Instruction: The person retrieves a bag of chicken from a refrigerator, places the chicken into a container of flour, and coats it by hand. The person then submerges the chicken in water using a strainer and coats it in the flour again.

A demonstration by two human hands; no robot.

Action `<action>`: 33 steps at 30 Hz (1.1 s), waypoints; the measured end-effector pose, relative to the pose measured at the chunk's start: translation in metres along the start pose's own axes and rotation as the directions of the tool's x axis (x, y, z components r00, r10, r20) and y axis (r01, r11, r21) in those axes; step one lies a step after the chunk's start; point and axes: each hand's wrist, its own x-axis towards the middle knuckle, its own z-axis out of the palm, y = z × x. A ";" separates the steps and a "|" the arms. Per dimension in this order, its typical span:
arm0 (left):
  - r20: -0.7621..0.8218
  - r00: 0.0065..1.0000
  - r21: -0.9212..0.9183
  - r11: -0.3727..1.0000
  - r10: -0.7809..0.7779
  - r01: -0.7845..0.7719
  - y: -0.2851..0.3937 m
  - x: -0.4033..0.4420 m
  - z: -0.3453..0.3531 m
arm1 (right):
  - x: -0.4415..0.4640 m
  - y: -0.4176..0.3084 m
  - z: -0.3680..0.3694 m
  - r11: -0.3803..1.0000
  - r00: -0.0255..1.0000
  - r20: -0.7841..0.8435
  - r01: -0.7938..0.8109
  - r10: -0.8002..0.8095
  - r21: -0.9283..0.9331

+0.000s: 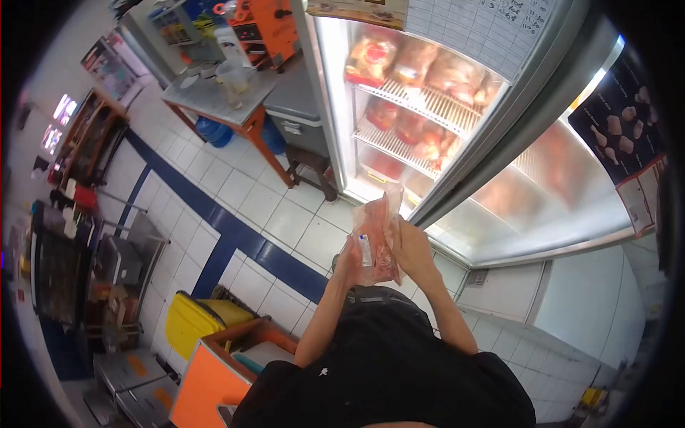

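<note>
A clear plastic package of pink-red meat (383, 267) with a white label is held up in front of my body. My left hand (345, 261) grips its left side, and my right hand (413, 248) grips its right side near the top. Just beyond the package stands a lit display fridge, its wire shelves (399, 144) carrying bagged meat (373, 57). The fingers are partly hidden behind the package.
A glass fridge door (492, 214) spans the right side. Ahead on the left are a metal-topped table (250, 107), a grey cooler (296, 128) on a stool and an orange machine (267, 28). A yellow bin (187, 324) and orange counter (207, 385) are at lower left.
</note>
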 end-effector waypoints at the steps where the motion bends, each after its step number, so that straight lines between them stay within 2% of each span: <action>1: 0.081 0.996 0.002 0.999 -0.034 0.034 0.004 0.012 0.000 | 0.008 -0.007 -0.007 1.000 1.000 -0.016 -0.014 0.014 -0.009; 2: 0.197 0.980 0.020 0.999 -0.039 0.035 0.008 0.021 -0.001 | 0.016 -0.014 -0.017 0.999 0.998 -0.053 -0.035 0.035 -0.003; 6: 0.345 0.930 0.000 0.991 -0.123 0.131 0.027 0.078 -0.005 | 0.046 -0.015 -0.020 0.995 0.991 -0.124 -0.057 0.047 -0.082; 8: 0.175 0.983 0.189 0.982 -0.046 0.012 0.035 0.085 0.011 | 0.064 -0.023 -0.018 0.992 0.980 -0.196 0.011 -0.036 -0.125; 9: 0.181 0.981 0.180 0.983 -0.069 0.036 0.040 0.082 0.018 | 0.067 -0.027 -0.017 0.990 0.980 -0.197 -0.013 -0.014 -0.137; 11: 0.291 0.956 0.048 0.997 0.037 -0.053 0.066 0.090 0.032 | 0.083 -0.035 -0.018 0.970 0.990 -0.127 -0.085 0.057 -0.228; 12: 0.297 0.955 0.046 0.998 0.017 -0.032 0.070 0.092 0.031 | 0.087 -0.036 -0.015 0.958 0.991 -0.121 -0.094 0.063 -0.270; 14: 0.193 0.976 0.315 0.935 0.102 -0.160 0.077 0.101 0.030 | 0.097 -0.044 -0.008 0.941 0.990 -0.107 -0.122 0.092 -0.316; 15: 0.199 0.976 0.318 0.937 0.085 -0.146 0.077 0.106 0.028 | 0.103 -0.051 -0.002 0.927 0.991 -0.081 -0.129 0.107 -0.351; 16: 0.115 0.990 0.355 0.927 0.086 -0.122 0.073 0.113 0.024 | 0.108 -0.057 0.007 0.925 0.989 -0.091 -0.144 0.120 -0.351; 17: 0.032 0.995 0.394 0.914 0.091 -0.096 0.070 0.121 0.019 | 0.113 -0.065 0.018 0.906 0.987 -0.028 -0.155 0.156 -0.395; 18: 0.042 0.996 0.402 0.911 0.080 -0.090 0.058 0.139 -0.004 | 0.118 -0.069 0.026 0.884 0.981 0.029 -0.160 0.193 -0.439; 19: 0.020 0.997 0.410 0.909 0.077 -0.078 0.049 0.151 -0.012 | 0.120 -0.065 0.035 0.882 0.980 0.013 -0.173 0.198 -0.438; 20: 0.005 0.997 0.402 0.913 0.074 -0.070 0.048 0.156 -0.011 | 0.119 -0.057 0.048 0.881 0.997 -0.077 -0.043 0.007 -0.471; 21: -0.006 0.997 0.397 0.915 0.077 -0.069 0.049 0.158 -0.004 | 0.121 -0.055 0.053 0.853 0.970 -0.156 0.082 -0.188 -0.516; 22: -0.011 0.997 0.391 0.917 0.083 -0.072 0.051 0.160 0.003 | 0.124 -0.051 0.055 0.799 0.947 -0.213 0.069 -0.241 -0.597; 23: -0.016 0.996 0.381 0.921 0.089 -0.076 0.053 0.161 0.007 | 0.123 -0.046 0.055 0.804 0.948 -0.220 0.058 -0.230 -0.592; 25: -0.015 0.995 0.350 0.932 0.102 -0.091 0.060 0.158 0.023 | 0.123 -0.042 0.045 0.885 0.961 -0.269 -0.063 -0.072 -0.461; 29: 0.046 0.995 0.187 0.977 0.092 -0.099 0.078 0.131 0.060 | 0.110 -0.023 0.028 0.922 0.922 -0.374 -0.055 -0.101 -0.384; 31: 0.149 0.986 0.015 0.997 0.079 -0.082 0.087 0.117 0.080 | 0.106 -0.014 0.020 0.893 0.908 -0.351 0.052 -0.229 -0.448; 32: 0.213 0.974 -0.109 0.993 0.075 -0.053 0.092 0.111 0.088 | 0.105 -0.013 0.015 0.899 0.902 -0.371 0.041 -0.222 -0.437; 33: 0.217 0.974 -0.086 0.995 0.065 -0.048 0.093 0.108 0.098 | 0.105 -0.014 0.007 0.904 0.898 -0.379 0.044 -0.222 -0.425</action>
